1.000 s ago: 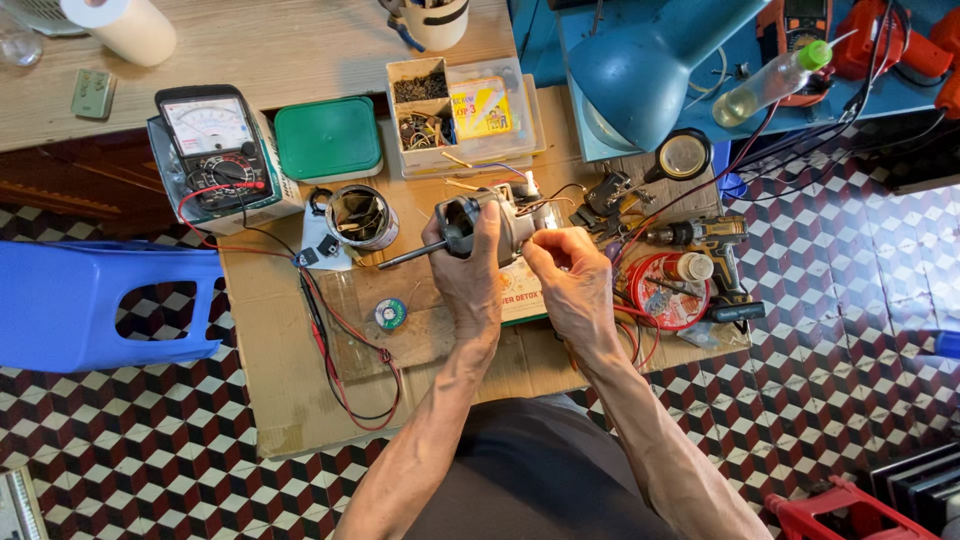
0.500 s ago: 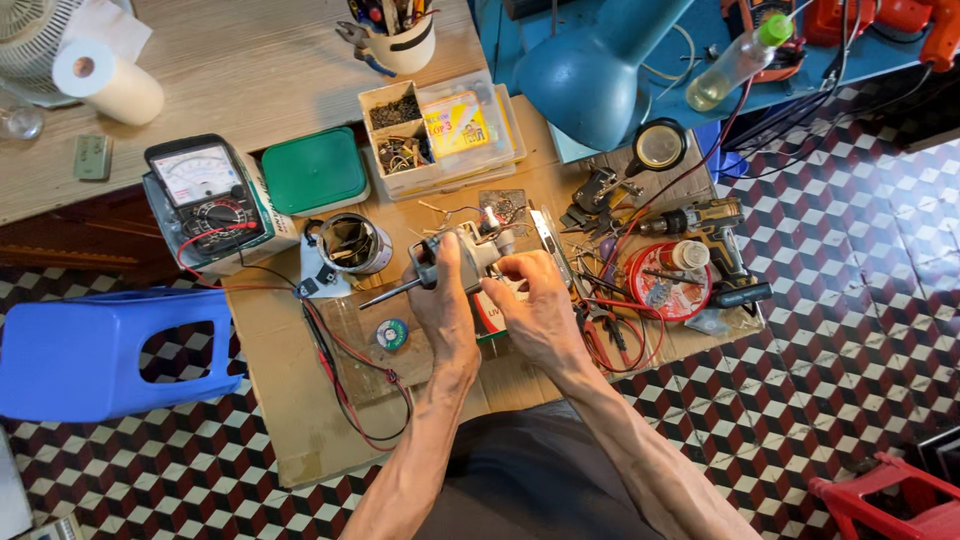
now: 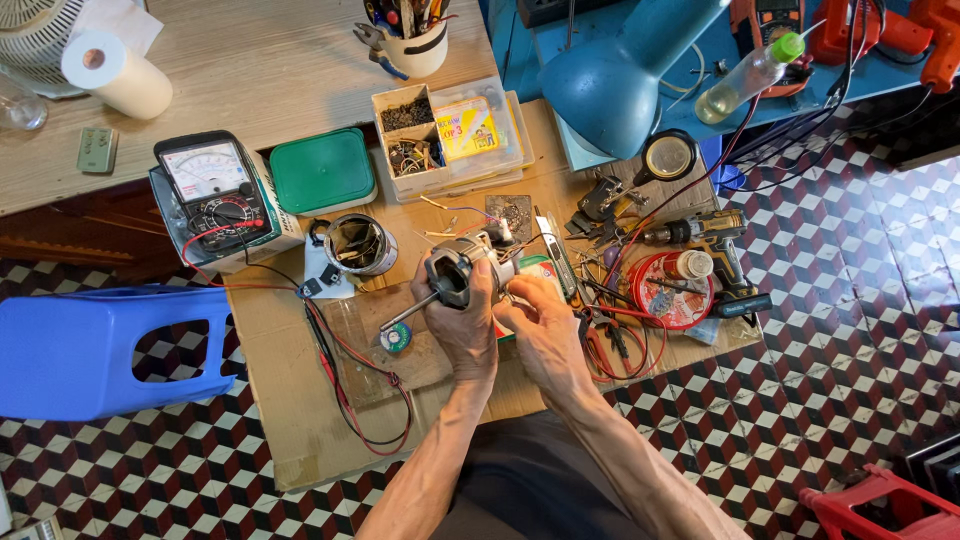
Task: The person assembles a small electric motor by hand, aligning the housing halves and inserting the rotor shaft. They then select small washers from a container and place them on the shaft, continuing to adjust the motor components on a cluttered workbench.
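— Cardboard-topped low bench (image 3: 300, 420) over checkered tile. What do I log?

— One small electric motor (image 3: 455, 275), held above the bench middle. My left hand (image 3: 462, 325) has fingers wrapped around its housing, shaft pointing left; my right hand (image 3: 545, 335) pinches at its right end, fingertips closed. Best, I judge: steady the housing, work gently.

— Counts?

— One analog multimeter (image 3: 212, 190), one green lid (image 3: 322, 172), one blue lamp (image 3: 615, 85), one solder spool (image 3: 396, 337).

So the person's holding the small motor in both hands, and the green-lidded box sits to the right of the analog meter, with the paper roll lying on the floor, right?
Not quite. The head view shows the paper roll lying on the wooden table, not on the floor. The rest holds: the left hand and right hand hold the small motor, and the green-lidded box sits right of the analog meter.
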